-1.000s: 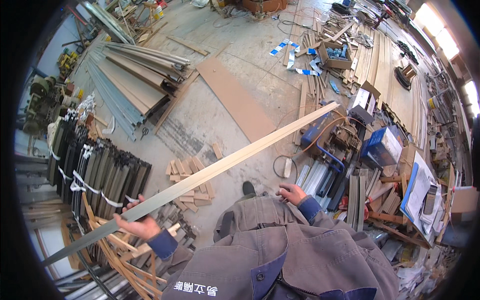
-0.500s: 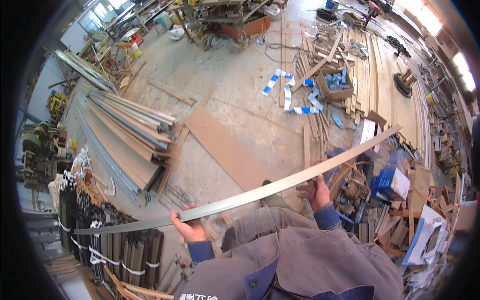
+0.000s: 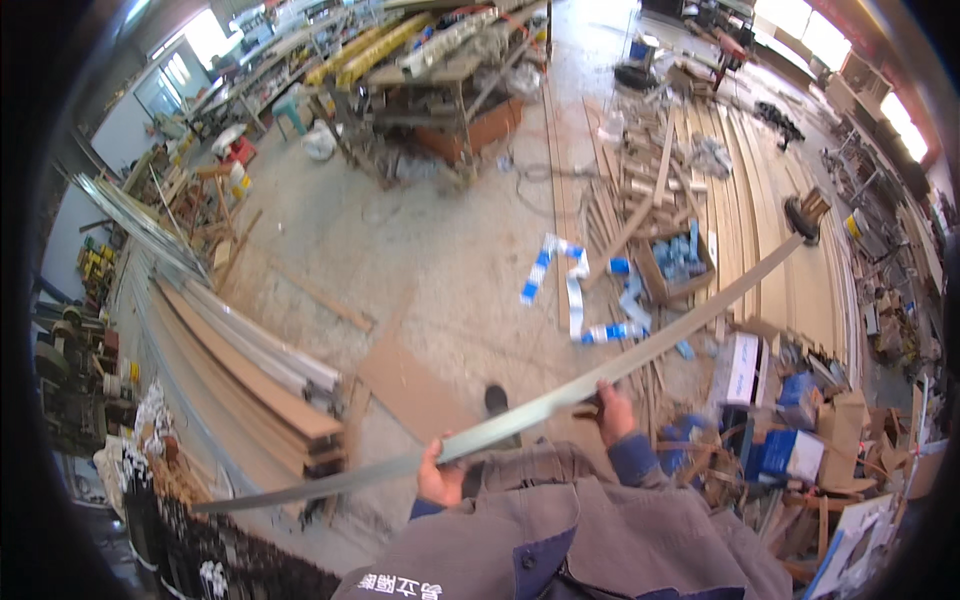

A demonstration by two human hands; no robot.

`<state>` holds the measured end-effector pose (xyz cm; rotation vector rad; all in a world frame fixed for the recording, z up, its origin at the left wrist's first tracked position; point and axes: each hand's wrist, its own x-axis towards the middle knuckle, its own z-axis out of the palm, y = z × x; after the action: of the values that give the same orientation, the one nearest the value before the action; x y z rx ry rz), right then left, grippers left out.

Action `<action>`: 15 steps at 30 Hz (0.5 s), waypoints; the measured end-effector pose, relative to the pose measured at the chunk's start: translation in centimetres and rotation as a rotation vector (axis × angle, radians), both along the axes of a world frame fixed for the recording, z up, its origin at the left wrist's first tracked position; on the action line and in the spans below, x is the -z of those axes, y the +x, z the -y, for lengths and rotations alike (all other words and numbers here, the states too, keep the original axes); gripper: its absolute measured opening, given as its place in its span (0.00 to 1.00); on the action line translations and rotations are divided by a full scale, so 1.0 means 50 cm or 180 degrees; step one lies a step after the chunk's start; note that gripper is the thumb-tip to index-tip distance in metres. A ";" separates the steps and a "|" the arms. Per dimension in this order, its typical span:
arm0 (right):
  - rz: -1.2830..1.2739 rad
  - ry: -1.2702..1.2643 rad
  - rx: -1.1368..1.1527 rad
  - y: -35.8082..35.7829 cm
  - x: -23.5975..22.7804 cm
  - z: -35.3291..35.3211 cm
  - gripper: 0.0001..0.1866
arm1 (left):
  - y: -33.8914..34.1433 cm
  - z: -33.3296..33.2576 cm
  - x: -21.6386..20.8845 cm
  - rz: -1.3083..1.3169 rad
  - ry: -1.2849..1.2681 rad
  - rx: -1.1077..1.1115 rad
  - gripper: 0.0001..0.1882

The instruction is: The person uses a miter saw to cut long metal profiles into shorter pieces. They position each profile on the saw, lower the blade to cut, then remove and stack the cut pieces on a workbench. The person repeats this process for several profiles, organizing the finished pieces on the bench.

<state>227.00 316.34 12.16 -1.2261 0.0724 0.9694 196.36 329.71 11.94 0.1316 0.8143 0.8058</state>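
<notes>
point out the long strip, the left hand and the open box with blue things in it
long strip (image 3: 520,418): head view, on its pale middle stretch
left hand (image 3: 439,482): head view, middle of the hand
open box (image 3: 690,290): head view, on its near wall

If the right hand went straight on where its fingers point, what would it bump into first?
The right hand would probably meet the long, flat, pale strip first; they appear to touch. Beyond that, perhaps the blue-and-white banded tape on the pale, concrete-looking floor, though depth is unclear.
</notes>
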 end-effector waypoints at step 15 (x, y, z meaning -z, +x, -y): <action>-0.0386 0.0452 0.0168 0.494 -0.111 -0.773 0.18 | 0.670 -0.756 -0.170 0.0251 0.0890 0.0673 0.30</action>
<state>251.69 354.99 17.70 -1.0303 0.1289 0.9854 229.86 367.51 20.46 0.4253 0.5988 0.7162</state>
